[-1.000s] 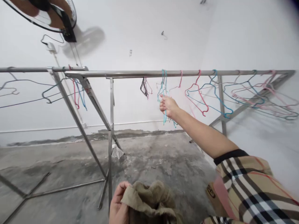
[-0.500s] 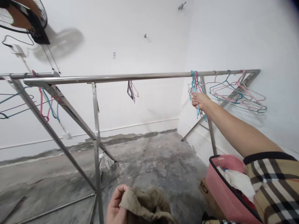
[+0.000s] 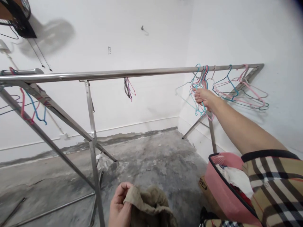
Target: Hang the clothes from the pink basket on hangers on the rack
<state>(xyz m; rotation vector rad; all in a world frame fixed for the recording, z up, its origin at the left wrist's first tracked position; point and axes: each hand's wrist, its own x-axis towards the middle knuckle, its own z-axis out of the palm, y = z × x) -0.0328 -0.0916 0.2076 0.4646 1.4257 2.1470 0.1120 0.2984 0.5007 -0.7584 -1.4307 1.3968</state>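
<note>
My right hand (image 3: pixel 204 98) reaches out to a bunch of thin blue and pink wire hangers (image 3: pixel 200 82) that hang from the steel rail (image 3: pixel 113 74). Its fingers are closed around the hangers' lower wires. More hangers (image 3: pixel 241 91) are crowded along the rail's right end, just past that hand. Low in the view, my left hand (image 3: pixel 120 206) grips a crumpled khaki cloth (image 3: pixel 149 206) near my body.
A pink laundry basket (image 3: pixel 221 192) with clothes sits at lower right on a cardboard box (image 3: pixel 205 186). Steel rack legs (image 3: pixel 93 148) cross the concrete floor. A dark bundle of hangers (image 3: pixel 127 88) hangs mid-rail, others (image 3: pixel 30 108) on a left rack. A wall fan (image 3: pixel 14 14) is upper left.
My right hand has slid the bunch of hangers along the rail toward its right end, against the others there. My view turned right, bringing the basket in. The left hand kept hold of the cloth.
</note>
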